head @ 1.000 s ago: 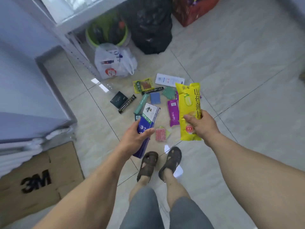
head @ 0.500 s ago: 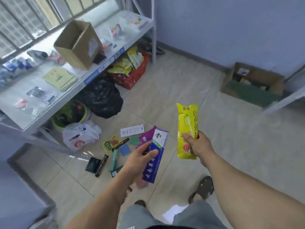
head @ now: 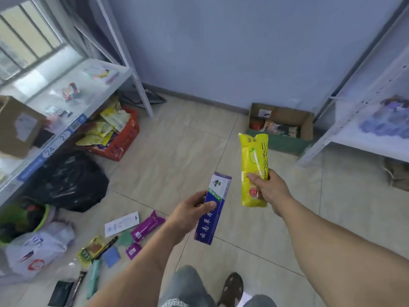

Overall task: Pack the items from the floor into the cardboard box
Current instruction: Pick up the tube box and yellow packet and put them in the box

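We note left hand point(head: 190, 214) fingers clamped on blue-and-white toothpaste carton point(head: 213, 209), right hand point(head: 269, 191) fingers on yellow snack packet point(head: 253, 169); open brown cardboard box point(head: 306, 127) beyond, bare tiled floor point(head: 183, 142) between.

Cardboard box point(head: 306, 127) at far wall: contents blurred, not identifiable. Left hand point(head: 188, 214) covers the middle of the blue carton point(head: 215, 207). Right hand point(head: 269, 191) hides the yellow packet point(head: 252, 165)'s lower right edge. Near-left black packet point(head: 59, 293) cut by bottom edge.
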